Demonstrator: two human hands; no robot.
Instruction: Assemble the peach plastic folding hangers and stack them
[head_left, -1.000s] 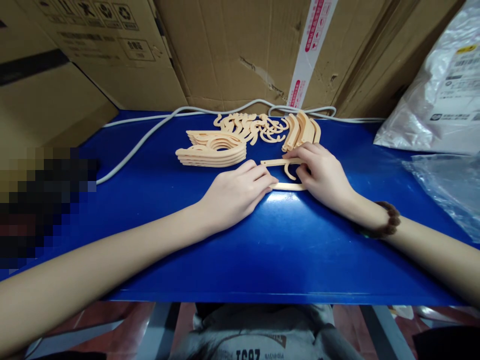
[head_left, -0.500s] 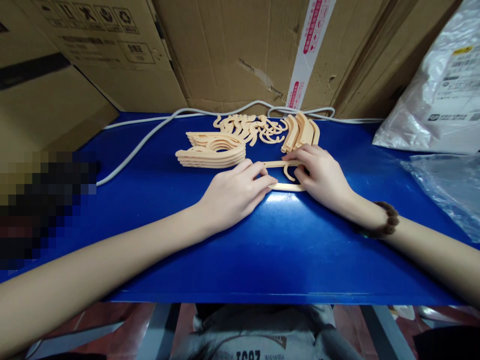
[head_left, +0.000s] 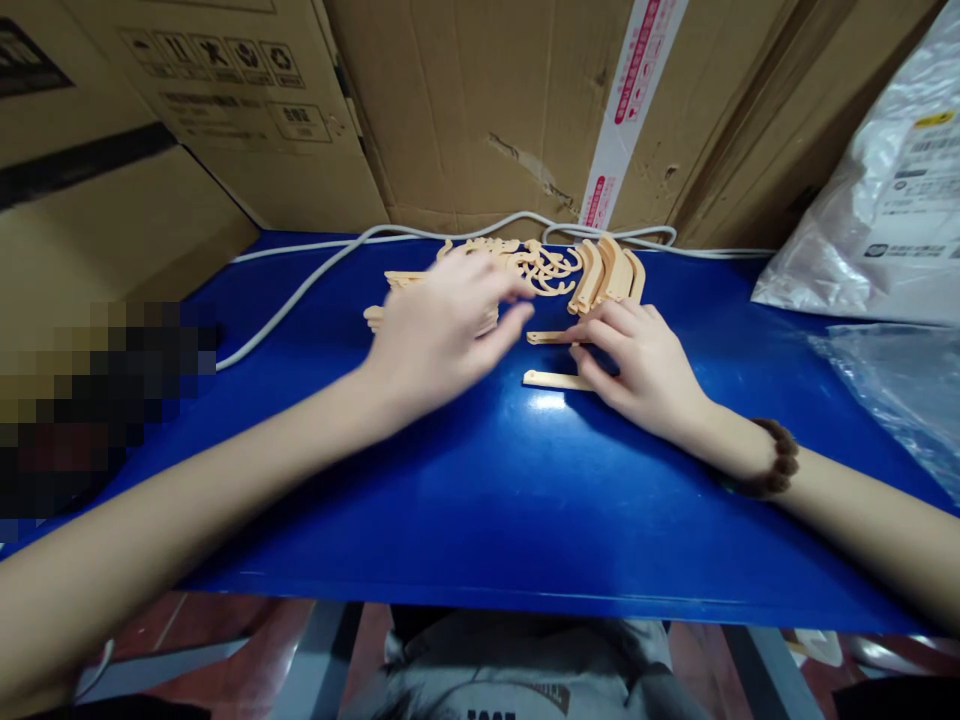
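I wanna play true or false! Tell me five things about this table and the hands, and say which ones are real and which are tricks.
1. Two slim, straight cream-coloured bars stick out beside the person's right hand. True.
2. A bracelet is on the left wrist. False: the brown, bumpy bracelet is on the right wrist.
3. A long white cable runs behind the pile of small, curved cream-coloured hooks. True.
4. The tabletop is red. False: the shiny, flat tabletop is blue.
5. In this view, the person's left hand partly hides the stack of cream-coloured curved pieces. True.
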